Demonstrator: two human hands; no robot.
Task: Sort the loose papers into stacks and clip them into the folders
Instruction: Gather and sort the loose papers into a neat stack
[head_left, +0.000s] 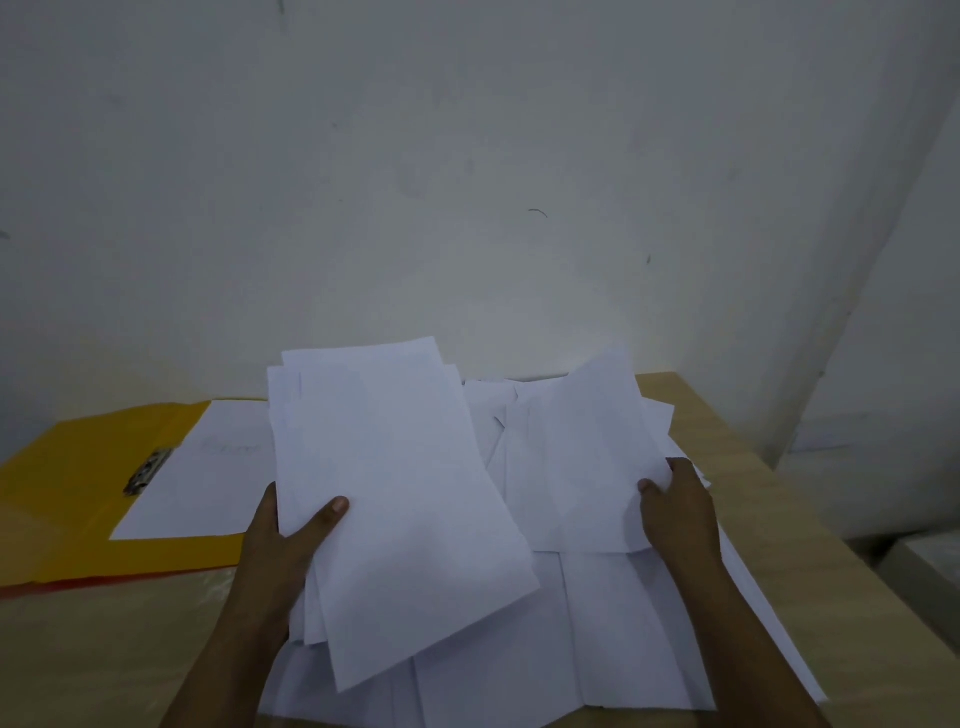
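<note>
A loose pile of white papers (613, 639) covers the middle of the wooden table. My left hand (283, 540) grips a raised sheaf of several sheets (395, 493), thumb on top, fingers hidden behind. My right hand (675, 506) pinches the lower right edge of a single lifted sheet (576, 457), which stands tilted above the pile. At the left lies an open yellow folder (78, 467) with a metal clip (148, 470) and a white sheet (208, 467) clipped in it.
The light wooden table (779, 493) runs to a right edge near the wall corner. A white wall rises right behind it. A red edge (104, 582) shows under the yellow folder's front. Bare tabletop (104, 660) lies at the front left.
</note>
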